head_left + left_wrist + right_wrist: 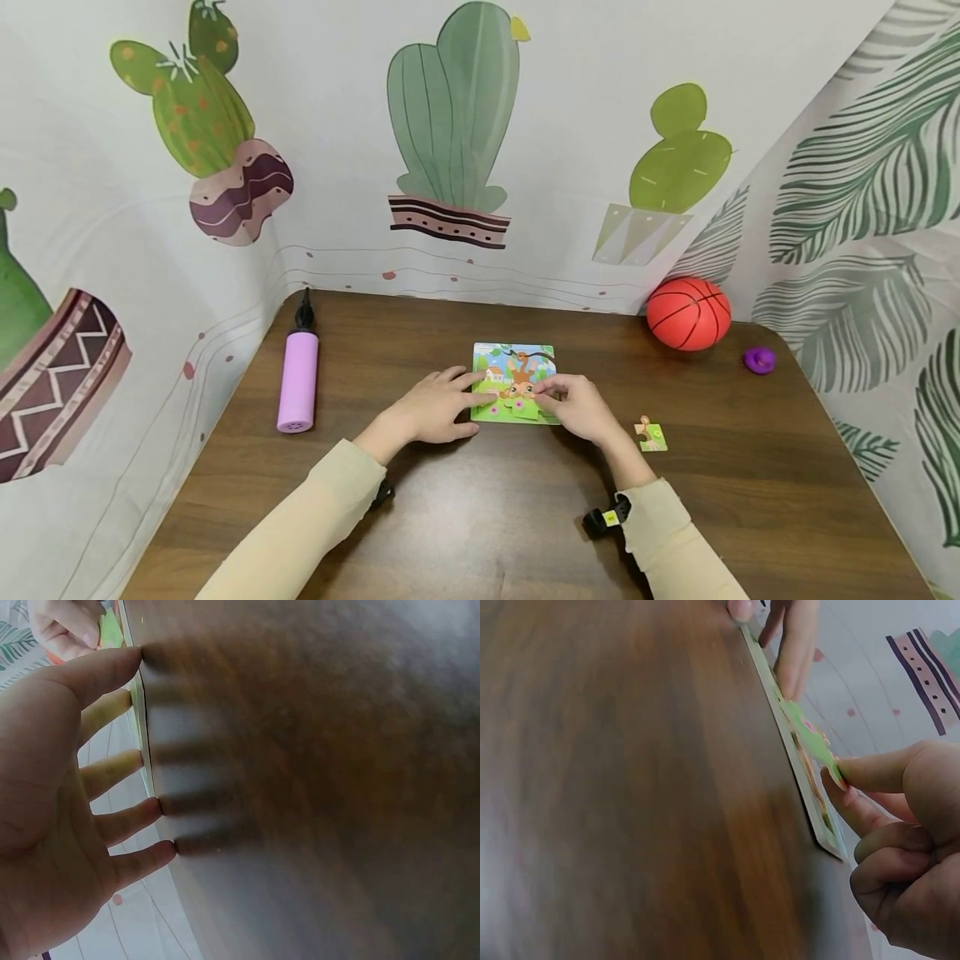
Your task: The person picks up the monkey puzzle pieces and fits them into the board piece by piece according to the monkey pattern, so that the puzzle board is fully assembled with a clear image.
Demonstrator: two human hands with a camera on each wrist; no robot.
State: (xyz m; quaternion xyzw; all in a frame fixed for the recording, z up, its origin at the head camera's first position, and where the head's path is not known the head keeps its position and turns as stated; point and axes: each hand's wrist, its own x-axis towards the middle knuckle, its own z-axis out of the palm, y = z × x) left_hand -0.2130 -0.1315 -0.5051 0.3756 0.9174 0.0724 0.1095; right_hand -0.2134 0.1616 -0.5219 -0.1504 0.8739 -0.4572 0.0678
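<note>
A jigsaw puzzle board point(487, 410) with a cartoon monkey lies flat on the wooden table. My right hand point(581, 408) pinches a green puzzle piece point(814, 742) between thumb and forefinger, tilted over the board's lower right part. In the right wrist view the other fingers of that hand are curled in. My left hand point(435, 406) rests at the board's left side with fingers spread and fairly straight, some fingertips on the board. A loose puzzle piece point(650, 435) showing green and brown lies on the table, right of my right hand.
A pink hand pump point(298, 382) with a black nozzle lies at the table's left. Toward the back right sit a red basketball point(688, 314) and a small purple object point(760, 360). A cactus-print cloth point(330, 167) hangs behind the table point(480, 508).
</note>
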